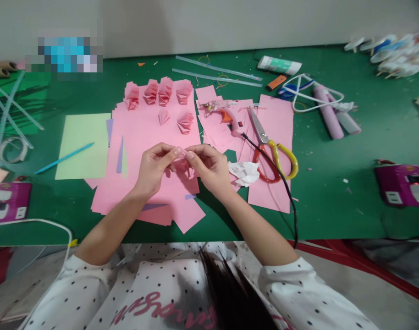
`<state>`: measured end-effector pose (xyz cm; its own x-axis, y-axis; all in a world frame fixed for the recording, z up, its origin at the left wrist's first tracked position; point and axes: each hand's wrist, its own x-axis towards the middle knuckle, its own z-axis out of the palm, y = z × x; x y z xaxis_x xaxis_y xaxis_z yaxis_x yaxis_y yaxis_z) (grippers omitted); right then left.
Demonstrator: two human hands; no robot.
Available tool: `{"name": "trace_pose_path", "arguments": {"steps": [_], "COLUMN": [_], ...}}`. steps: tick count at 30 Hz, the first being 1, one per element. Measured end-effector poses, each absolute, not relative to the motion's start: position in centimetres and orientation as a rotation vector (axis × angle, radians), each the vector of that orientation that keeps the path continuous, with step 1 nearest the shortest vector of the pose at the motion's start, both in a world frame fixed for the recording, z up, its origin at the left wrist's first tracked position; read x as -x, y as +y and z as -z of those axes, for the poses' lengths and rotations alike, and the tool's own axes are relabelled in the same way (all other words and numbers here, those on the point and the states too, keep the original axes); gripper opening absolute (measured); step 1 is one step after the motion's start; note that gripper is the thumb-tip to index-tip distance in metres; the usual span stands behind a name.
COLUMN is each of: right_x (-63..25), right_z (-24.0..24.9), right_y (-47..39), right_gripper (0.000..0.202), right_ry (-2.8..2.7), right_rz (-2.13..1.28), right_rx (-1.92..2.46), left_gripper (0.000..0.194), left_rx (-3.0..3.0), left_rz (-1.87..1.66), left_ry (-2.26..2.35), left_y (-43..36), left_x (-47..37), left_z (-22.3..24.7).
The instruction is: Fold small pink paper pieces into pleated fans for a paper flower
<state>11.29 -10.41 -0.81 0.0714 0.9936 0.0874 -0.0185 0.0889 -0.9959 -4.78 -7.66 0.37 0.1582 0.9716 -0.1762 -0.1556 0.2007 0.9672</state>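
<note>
Between the fingertips of both hands is a folded pink paper piece (pixel 182 152), pinched over the pink sheets (pixel 144 130). My left hand (pixel 157 166) is closed on its left side, thumb and forefinger pressed together. From the right, my right hand (pixel 209 168) pinches the same piece. Another pleated pink bit (pixel 189 171) shows just below the fingers; whether it is joined to the held piece I cannot tell. Beyond the hands stand several pleated pink paper fans (pixel 165 91), with a smaller flat fan (pixel 163 117) nearer. A crumpled white tissue (pixel 244 173) lies beside my right hand.
Right of the sheets lie a pink glue gun (pixel 230 114) with a black cord and large scissors (pixel 269 149) with red and yellow handles. Clear glue sticks (pixel 216 78) lie behind. A blue pencil (pixel 63 158) rests on pale green paper (pixel 82 137). Purple boxes (pixel 402 185) flank the green table.
</note>
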Motion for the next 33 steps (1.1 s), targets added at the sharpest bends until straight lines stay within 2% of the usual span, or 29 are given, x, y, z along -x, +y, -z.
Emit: {"name": "trace_pose_path", "arguments": {"steps": [9,20,28,33], "right_x": [-11.5,-11.8,-11.8,-11.8], "right_z": [0.9,0.7,0.5,0.6], "right_y": [-10.1,-10.1,-9.9,-10.1], "right_gripper": [0.041,0.031,0.042,0.044], "right_ry": [-1.102,-1.098,-1.048,-1.104], "right_rz": [-1.263,-1.342,-1.455,-1.362], "right_rx": [1.148,1.098,1.083,1.103], "left_gripper": [0.029,0.031,0.033,0.033], "left_rx": [-1.051,-1.288,-1.205,-1.172], "left_rz": [-0.967,-0.965,-0.972,-0.915], "left_ry": [1.052,1.026,1.065,1.036], "left_y": [-7.6,-7.5,-7.2,-7.0], "left_x": [5.0,5.8,5.8,6.0], "left_z": [-0.5,-0.3,-0.1,-0.2]}}
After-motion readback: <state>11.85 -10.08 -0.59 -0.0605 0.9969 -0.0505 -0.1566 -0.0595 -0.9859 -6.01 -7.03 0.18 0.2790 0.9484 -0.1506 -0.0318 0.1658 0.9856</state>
